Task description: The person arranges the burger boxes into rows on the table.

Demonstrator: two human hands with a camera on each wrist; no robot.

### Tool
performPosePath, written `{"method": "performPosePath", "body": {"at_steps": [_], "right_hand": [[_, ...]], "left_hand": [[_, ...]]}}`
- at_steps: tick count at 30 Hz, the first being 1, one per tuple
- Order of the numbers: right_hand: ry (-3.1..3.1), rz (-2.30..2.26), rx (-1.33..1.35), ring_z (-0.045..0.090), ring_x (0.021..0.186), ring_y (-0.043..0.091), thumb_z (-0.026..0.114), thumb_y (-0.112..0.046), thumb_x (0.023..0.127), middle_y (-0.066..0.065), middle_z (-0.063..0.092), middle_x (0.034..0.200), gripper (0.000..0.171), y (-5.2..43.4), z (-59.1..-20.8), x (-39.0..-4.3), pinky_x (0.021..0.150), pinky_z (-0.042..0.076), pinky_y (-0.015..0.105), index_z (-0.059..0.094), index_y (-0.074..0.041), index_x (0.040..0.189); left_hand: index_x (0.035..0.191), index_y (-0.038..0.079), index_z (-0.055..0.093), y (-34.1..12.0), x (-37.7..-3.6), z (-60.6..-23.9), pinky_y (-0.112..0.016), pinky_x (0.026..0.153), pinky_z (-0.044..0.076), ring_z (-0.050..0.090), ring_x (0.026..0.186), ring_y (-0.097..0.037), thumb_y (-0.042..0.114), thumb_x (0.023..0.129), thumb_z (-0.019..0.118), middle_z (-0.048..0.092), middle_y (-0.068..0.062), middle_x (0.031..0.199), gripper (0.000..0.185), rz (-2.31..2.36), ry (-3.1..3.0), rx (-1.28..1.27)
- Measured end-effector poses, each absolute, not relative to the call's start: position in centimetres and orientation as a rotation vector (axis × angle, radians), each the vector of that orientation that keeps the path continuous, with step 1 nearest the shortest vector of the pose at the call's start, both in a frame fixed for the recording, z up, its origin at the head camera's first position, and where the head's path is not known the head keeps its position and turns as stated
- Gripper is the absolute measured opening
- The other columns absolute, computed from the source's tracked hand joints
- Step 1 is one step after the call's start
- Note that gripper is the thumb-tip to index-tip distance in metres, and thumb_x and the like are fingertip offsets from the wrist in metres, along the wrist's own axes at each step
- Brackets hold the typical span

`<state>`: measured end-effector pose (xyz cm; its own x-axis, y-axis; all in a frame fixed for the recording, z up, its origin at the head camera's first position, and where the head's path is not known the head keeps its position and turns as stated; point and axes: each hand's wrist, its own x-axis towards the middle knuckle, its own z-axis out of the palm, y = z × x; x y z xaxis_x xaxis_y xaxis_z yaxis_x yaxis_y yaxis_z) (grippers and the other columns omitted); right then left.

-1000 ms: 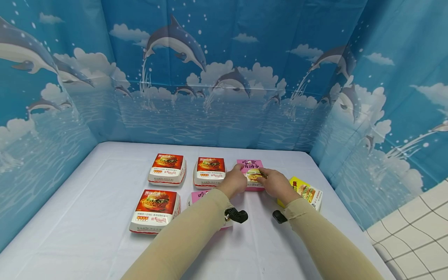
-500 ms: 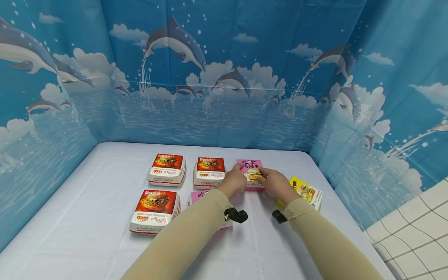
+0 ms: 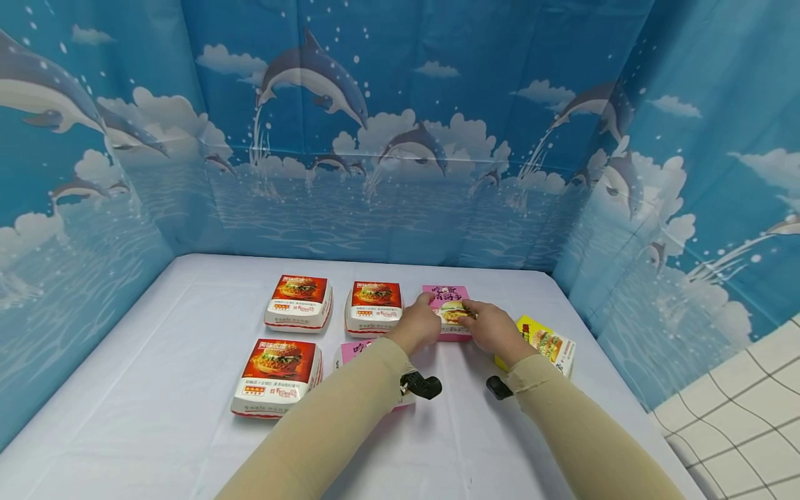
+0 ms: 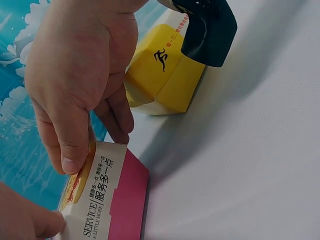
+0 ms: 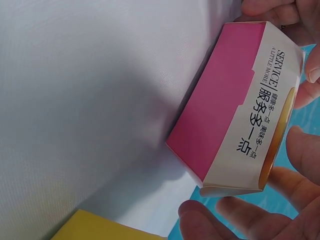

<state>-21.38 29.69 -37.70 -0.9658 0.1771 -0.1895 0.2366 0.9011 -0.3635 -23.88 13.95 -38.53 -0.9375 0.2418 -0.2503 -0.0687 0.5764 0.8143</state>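
Note:
A pink burger box lies at the back of the table between both hands. My left hand grips its left side, thumb at the top edge. On the opposite side, my right hand holds the box with its thumb on the lid and the other fingers down the side. In the left wrist view, the right hand stands over one end of the pink burger box. The right wrist view shows the box's pink wall and white printed flap, with fingers at both ends.
Two red-and-white burger boxes stand in the back row left of the pink one. Another red-and-white box is nearer. A second pink box is partly under the left forearm. A yellow box sits beside the right wrist.

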Motion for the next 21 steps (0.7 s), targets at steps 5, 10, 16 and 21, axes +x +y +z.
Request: {"method": "performPosePath", "body": {"at_steps": [5, 10, 16, 21], "right_hand": [[2.916, -0.601, 0.322, 0.039, 0.152, 0.046, 0.057, -0.037, 0.109, 0.021, 0.042, 0.165, 0.061, 29.5, -37.6, -21.2, 0.123, 0.034, 0.062, 0.039, -0.017, 0.164], [2.925, -0.610, 0.321, 0.039, 0.152, 0.046, 0.057, -0.036, 0.109, 0.022, 0.042, 0.165, 0.061, 29.3, -37.4, -20.9, 0.123, 0.034, 0.062, 0.039, -0.016, 0.164], [2.939, -0.605, 0.331, 0.040, 0.150, 0.047, 0.056, -0.035, 0.109, 0.024, 0.043, 0.163, 0.061, 29.1, -36.9, -20.5, 0.122, 0.034, 0.063, 0.039, -0.015, 0.164], [2.972, -0.603, 0.322, 0.041, 0.150, 0.048, 0.056, -0.036, 0.109, 0.024, 0.044, 0.163, 0.061, 29.0, -36.7, -20.2, 0.121, 0.035, 0.063, 0.039, -0.013, 0.163]], "left_hand": [[0.164, 0.026, 0.036, 13.9, -23.8, -38.4, -0.052, 0.112, 0.046, 0.054, 0.125, -0.031, 0.010, 0.100, 0.054, 0.049, -0.018, 0.160, 0.068, 1.284, 2.480, 0.148], [0.165, 0.026, 0.035, 13.7, -23.6, -38.3, -0.053, 0.114, 0.045, 0.053, 0.126, -0.030, 0.010, 0.099, 0.055, 0.048, -0.018, 0.161, 0.070, 1.265, 2.478, 0.159], [0.165, 0.027, 0.034, 13.5, -23.3, -38.1, -0.053, 0.113, 0.045, 0.053, 0.128, -0.031, 0.012, 0.101, 0.054, 0.047, -0.016, 0.162, 0.069, 1.263, 2.464, 0.166], [0.165, 0.025, 0.035, 13.3, -23.1, -38.0, -0.052, 0.112, 0.045, 0.054, 0.130, -0.031, 0.013, 0.102, 0.054, 0.047, -0.017, 0.163, 0.067, 1.243, 2.486, 0.212]]}}
